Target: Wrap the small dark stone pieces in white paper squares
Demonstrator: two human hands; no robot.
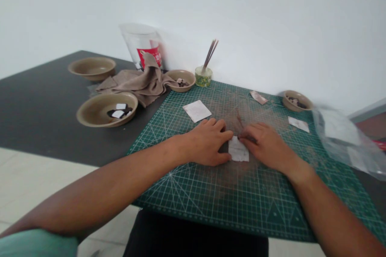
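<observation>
A small creased white square (240, 153), like paper or thin cloth, lies on the green cutting mat (208, 192) between my hands. My left hand (208, 142) rests palm down with its fingers apart; thumb and index fingertip touch the square's left edge. Fingers closed together, my right hand (261, 142) pinches a thin brown stick (239, 119) just above the square's top edge. The stick is blurred and its lower end is hidden by the fingers. Farther back, a larger white square (197, 111) lies flat on the mat.
Brown bowls stand at the left (87, 114), back (191, 78) and right (304, 106), some holding dark and white bits. A brown cloth (129, 82) lies by a clear plastic tub (132, 40). Thin sticks stand in a green cup (203, 78). A plastic bag (340, 136) lies right.
</observation>
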